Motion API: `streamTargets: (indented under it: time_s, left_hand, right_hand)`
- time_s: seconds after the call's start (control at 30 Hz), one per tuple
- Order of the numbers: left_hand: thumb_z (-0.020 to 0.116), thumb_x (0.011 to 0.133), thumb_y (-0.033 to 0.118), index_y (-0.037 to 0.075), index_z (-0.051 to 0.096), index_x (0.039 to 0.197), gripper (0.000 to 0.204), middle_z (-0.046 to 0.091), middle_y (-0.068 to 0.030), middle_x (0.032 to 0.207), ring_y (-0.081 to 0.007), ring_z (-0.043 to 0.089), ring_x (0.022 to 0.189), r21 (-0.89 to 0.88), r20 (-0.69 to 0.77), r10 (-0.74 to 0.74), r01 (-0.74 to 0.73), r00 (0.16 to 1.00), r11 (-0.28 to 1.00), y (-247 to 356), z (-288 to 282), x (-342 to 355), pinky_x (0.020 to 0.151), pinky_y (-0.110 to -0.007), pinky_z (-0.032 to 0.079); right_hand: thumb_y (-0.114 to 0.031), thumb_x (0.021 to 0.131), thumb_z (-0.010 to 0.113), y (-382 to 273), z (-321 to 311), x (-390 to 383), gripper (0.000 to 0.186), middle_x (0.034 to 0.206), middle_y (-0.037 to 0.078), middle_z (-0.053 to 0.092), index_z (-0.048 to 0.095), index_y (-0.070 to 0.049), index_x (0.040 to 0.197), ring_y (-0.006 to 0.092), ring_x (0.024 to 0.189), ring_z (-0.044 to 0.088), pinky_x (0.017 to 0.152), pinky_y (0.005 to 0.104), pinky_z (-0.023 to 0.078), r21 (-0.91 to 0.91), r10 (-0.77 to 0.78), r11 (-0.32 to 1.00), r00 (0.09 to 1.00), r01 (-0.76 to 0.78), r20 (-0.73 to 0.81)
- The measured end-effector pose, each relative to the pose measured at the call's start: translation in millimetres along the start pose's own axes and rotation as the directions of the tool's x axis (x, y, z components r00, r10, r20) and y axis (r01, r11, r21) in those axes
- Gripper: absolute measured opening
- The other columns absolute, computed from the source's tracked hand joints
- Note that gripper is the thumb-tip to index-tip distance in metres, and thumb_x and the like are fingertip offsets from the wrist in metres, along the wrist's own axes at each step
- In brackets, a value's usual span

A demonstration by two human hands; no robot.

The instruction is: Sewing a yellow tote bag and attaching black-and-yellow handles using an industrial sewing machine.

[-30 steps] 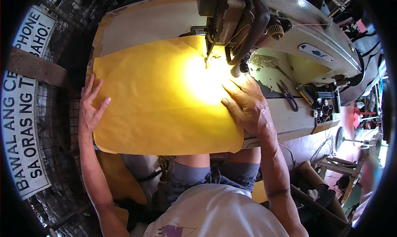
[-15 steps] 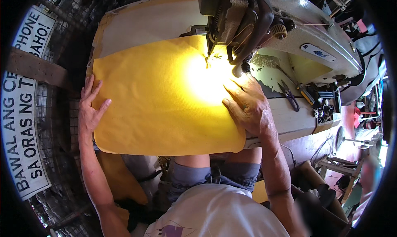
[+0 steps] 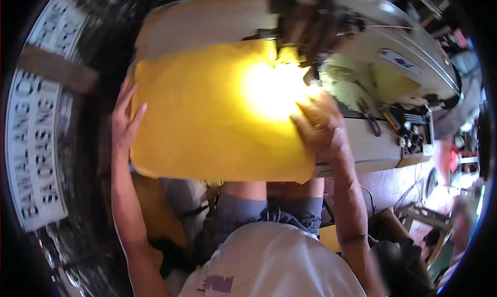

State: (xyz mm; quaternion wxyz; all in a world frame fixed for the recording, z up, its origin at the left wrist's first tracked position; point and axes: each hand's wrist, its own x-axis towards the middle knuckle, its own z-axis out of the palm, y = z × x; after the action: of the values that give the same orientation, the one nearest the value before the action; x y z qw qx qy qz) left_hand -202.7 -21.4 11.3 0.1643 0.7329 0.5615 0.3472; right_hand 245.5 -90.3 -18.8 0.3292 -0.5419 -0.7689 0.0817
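Note:
A yellow sheet of material [image 3: 202, 126] lies on the sewing machine table [image 3: 202, 22], its upper right part brightly lit under the dark machine head [image 3: 305, 22]. My left hand [image 3: 126, 118] rests at the sheet's left edge, fingers spread and flat. My right hand [image 3: 318, 121] lies open on the sheet's right side, just below the machine head, its fingertips partly lost in glare. The needle area is blurred and overexposed.
Scissors [image 3: 371, 121] and a box of small tools [image 3: 411, 131] sit to the right beside the machine arm [image 3: 404, 43]. A wire mesh wall with white signs [image 3: 36, 157] is at the left. A pedestal fan [image 3: 435, 183] stands on the floor at the right.
The whole view has shifted, so sheet, hands and machine appear farther right and mostly higher, and it is now blurred. Both hands stay open on the sheet.

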Motion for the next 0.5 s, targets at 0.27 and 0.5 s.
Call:
streamTargets:
  time_s: [0.27, 0.5]
  left_hand:
    - [0.062, 0.097, 0.013, 0.003, 0.064, 0.123, 0.028, 0.067, -0.0078, 0.122, -0.017, 0.062, 0.114, -0.026, -0.135, -0.244, 0.242, 0.96, 0.97, 17, -111, -137, 0.098, -0.031, 0.048]
    - [0.066, 0.09, 0.018, 0.003, 0.071, 0.102, 0.02, 0.07, -0.0122, 0.098, -0.0238, 0.067, 0.094, 0.419, 0.428, -0.785, 0.671, 0.448, 0.611, 47, -133, -364, 0.085, -0.037, 0.052]
  right_hand:
    - [-0.015, 0.094, 0.065, 18, 11, -6, 0.031, 0.108, 0.012, 0.07, 0.065, -0.004, 0.124, 0.0191, 0.096, 0.064, 0.088, 0.0329, 0.051, 0.131, 0.172, 0.976, 0.985, -0.172, 0.009]
    - [-0.017, 0.1, 0.06, 43, 7, -1, 0.032, 0.128, 0.013, 0.065, 0.064, -0.003, 0.128, 0.0209, 0.118, 0.058, 0.105, 0.0332, 0.041, 0.004, 0.122, 0.992, 0.991, -0.122, 0.061]
